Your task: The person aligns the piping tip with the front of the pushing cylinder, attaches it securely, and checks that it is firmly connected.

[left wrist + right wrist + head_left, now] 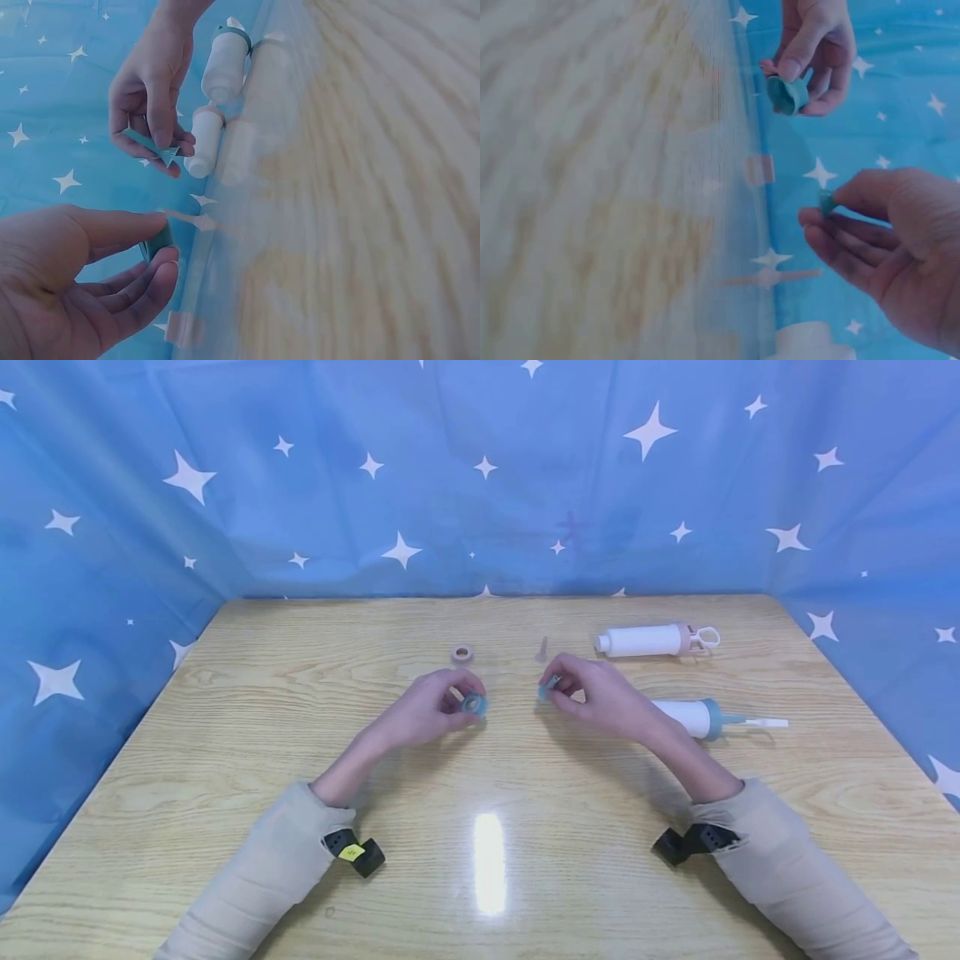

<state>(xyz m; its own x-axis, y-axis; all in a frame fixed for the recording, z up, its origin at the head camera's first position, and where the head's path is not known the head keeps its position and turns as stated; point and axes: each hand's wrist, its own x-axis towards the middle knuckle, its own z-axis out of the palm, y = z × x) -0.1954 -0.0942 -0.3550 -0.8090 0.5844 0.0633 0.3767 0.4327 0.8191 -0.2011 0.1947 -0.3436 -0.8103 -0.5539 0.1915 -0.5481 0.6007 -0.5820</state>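
Note:
My left hand (pixel 427 710) pinches a teal ring-shaped cap (pixel 474 704) between thumb and fingertips, above the wooden table. In the right wrist view the open, hollow side of this cap (pixel 787 94) shows. Across from it, my right hand (pixel 603 697) pinches a small teal nozzle (pixel 549 687); the left wrist view shows its flared, notched end (pixel 169 155). A gap separates the two hands. Just beyond them lie a pink ring cap (pixel 462 653) and a slim pink nozzle (pixel 542 649).
At the right, a white tube with a pink end and loop handle (pixel 643 641) lies on the table (pixel 247 710). Nearer, a white tube with a teal end and white rod (pixel 688 717) is partly hidden by the right forearm. A blue starred curtain (pixel 420 485) stands behind.

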